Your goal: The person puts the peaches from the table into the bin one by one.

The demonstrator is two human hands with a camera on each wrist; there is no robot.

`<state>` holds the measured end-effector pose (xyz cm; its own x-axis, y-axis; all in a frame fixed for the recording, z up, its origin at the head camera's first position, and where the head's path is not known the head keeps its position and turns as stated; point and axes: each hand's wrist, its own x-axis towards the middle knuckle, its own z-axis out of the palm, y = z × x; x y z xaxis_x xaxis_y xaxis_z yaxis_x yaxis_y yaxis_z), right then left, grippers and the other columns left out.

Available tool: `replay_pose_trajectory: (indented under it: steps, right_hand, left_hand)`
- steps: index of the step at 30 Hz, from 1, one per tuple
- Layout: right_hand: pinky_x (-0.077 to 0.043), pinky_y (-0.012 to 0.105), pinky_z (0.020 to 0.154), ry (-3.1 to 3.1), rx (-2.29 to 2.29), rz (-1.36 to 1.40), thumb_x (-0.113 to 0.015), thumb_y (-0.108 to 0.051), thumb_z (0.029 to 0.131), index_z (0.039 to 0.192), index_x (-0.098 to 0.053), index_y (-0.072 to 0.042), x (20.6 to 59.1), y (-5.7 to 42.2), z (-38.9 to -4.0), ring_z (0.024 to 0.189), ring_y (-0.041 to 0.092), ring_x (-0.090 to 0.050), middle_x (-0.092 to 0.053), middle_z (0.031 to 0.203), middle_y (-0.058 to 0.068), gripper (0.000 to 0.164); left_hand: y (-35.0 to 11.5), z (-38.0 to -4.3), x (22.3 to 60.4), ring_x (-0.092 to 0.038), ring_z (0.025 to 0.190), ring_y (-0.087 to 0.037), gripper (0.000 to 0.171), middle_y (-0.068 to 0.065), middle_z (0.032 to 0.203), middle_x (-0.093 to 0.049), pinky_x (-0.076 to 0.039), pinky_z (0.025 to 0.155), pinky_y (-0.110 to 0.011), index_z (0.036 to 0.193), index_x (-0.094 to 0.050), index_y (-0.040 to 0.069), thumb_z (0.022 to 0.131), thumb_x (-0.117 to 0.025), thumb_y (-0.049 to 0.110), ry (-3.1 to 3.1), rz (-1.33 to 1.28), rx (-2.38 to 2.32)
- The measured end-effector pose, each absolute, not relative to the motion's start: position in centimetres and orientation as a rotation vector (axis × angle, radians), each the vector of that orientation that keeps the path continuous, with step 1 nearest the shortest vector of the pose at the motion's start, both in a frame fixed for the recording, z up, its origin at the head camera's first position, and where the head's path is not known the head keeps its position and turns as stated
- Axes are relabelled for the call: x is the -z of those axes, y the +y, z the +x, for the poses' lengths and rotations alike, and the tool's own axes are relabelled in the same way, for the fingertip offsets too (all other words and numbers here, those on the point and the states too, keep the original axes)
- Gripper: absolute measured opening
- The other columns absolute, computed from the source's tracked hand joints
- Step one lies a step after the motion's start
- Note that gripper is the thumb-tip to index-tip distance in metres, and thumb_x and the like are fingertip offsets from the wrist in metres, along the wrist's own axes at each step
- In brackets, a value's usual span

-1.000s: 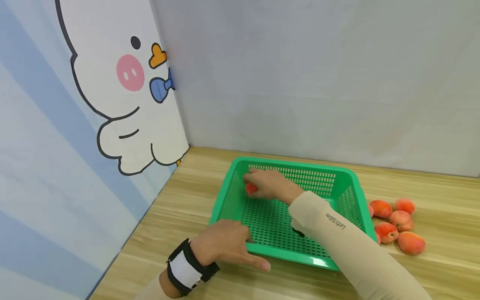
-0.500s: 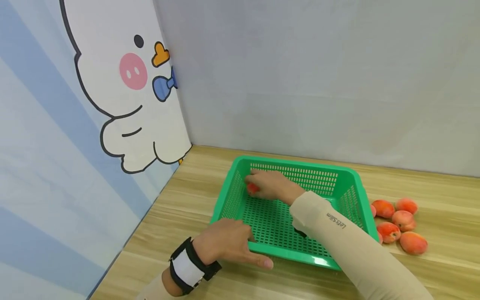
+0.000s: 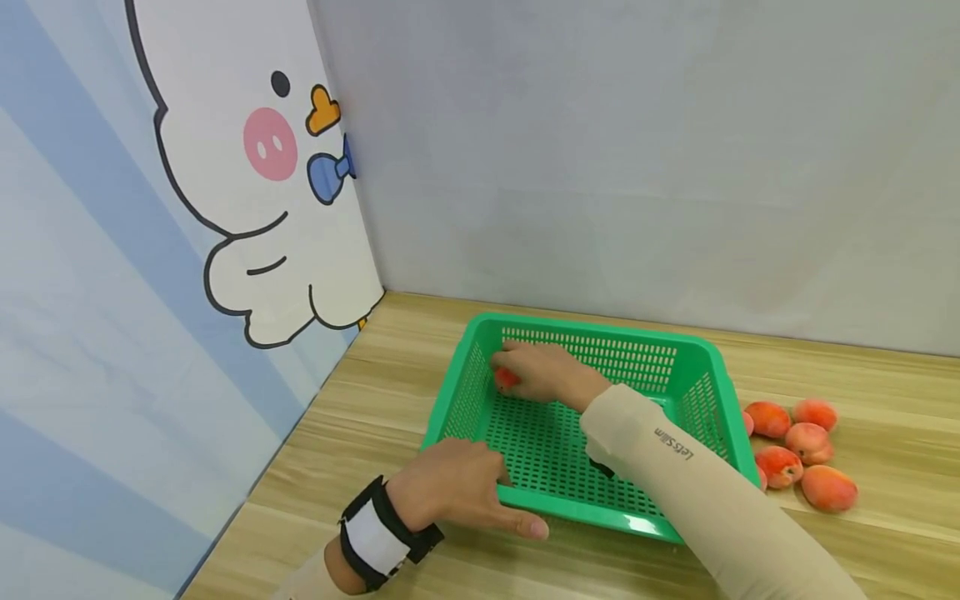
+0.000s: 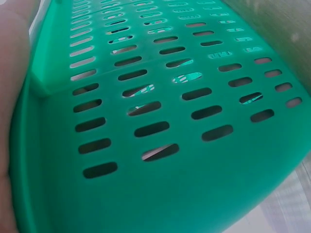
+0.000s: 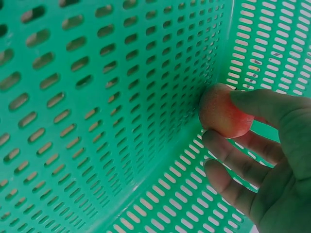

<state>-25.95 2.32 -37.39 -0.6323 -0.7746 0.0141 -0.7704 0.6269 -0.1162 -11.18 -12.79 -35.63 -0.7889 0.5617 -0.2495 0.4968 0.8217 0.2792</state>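
A green plastic basket (image 3: 600, 520) with slotted walls sits on the table. Deep in its far left corner, my right hand (image 3: 543, 372) holds a red-orange peach (image 3: 506, 379) low by the floor. The right wrist view shows the thumb on top of the peach (image 5: 223, 110) and fingers beneath it, close to the corner where the walls meet. My left hand (image 3: 450, 483) grips the near left corner of the rim, fingers over the edge and thumb stretched along the outside. Slotted basket wall (image 4: 160, 116) fills most of the left wrist view.
Several more peaches (image 3: 808, 443) lie together on the wooden table (image 3: 900, 417), just right of the basket; its right wall partly hides some. A grey-white wall (image 3: 637, 167) stands behind, and a panel with a cartoon duck (image 3: 225, 167) borders the left side.
The view has shifted slightly. Both hands stay where they were on the basket and the peach, which remains in the far left corner.
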Motion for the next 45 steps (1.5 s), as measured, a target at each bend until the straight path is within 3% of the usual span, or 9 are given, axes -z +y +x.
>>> replay_pose_trajectory:
  steps: [11,18,24,34,41,45]
  right_hand:
    - [-0.047,0.028,0.066,2.802,0.193,-1.329,-0.065,-0.026,0.092,0.114,-0.062,-0.020,37.5,2.5,-26.1,0.081,0.010,-0.052,-0.052,0.099,-0.004,0.024]
    - [-0.048,0.030,0.067,2.795,0.215,-1.299,-0.067,-0.029,0.091,0.118,-0.062,-0.020,37.4,2.6,-26.3,0.082,0.011,-0.052,-0.052,0.102,-0.003,0.029]
    - [-0.049,0.036,0.074,2.784,0.223,-1.230,-0.070,-0.032,0.088,0.126,-0.058,-0.019,36.5,2.8,-26.4,0.093,0.017,-0.055,-0.052,0.120,0.003,0.042]
    - [-0.051,0.039,0.076,2.828,0.306,-1.208,-0.066,-0.030,0.090,0.135,-0.051,-0.019,32.3,3.9,-25.3,0.102,0.017,-0.057,-0.043,0.137,0.003,0.048]
    - [-0.051,0.033,0.062,2.935,0.557,-1.379,-0.065,-0.033,0.092,0.133,-0.051,-0.019,26.9,5.8,-21.8,0.087,0.011,-0.058,-0.046,0.130,-0.002,0.046]
    - [-0.052,0.034,0.066,3.033,0.867,-1.487,-0.071,-0.029,0.088,0.129,-0.055,-0.016,25.0,9.2,-19.1,0.094,0.011,-0.058,-0.049,0.128,-0.003,0.046]
  left_hand:
    - [-12.7,-11.2,35.6,-0.027,0.044,-0.006,0.070,0.011,0.049,-0.019,-0.033,0.043,-0.026,0.049,-0.035,0.022,0.069,-0.044,0.089,2.691,0.794,-0.296]
    - [-12.7,-11.3,35.7,-0.031,0.044,-0.006,0.070,0.011,0.050,-0.020,-0.039,0.050,-0.027,0.049,-0.038,0.022,0.070,-0.043,0.089,2.680,0.788,-0.295]
    - [-12.7,-11.5,35.7,-0.034,0.044,-0.007,0.070,0.010,0.049,-0.022,-0.041,0.053,-0.029,0.049,-0.043,0.023,0.070,-0.042,0.089,2.672,0.783,-0.293]
    - [-12.4,-11.4,35.6,-0.032,0.040,-0.008,0.072,0.011,0.044,-0.023,-0.032,0.044,-0.027,0.046,-0.041,0.021,0.069,-0.043,0.089,2.687,0.765,-0.305]
    - [-12.3,-11.6,35.4,-0.045,0.044,-0.010,0.071,0.010,0.045,-0.029,-0.039,0.048,-0.028,0.048,-0.050,0.021,0.070,-0.042,0.089,2.672,0.743,-0.273]
    - [-12.2,-11.7,35.3,-0.040,0.044,-0.008,0.071,0.010,0.046,-0.029,-0.036,0.046,-0.027,0.049,-0.049,0.022,0.070,-0.042,0.089,2.673,0.741,-0.279]
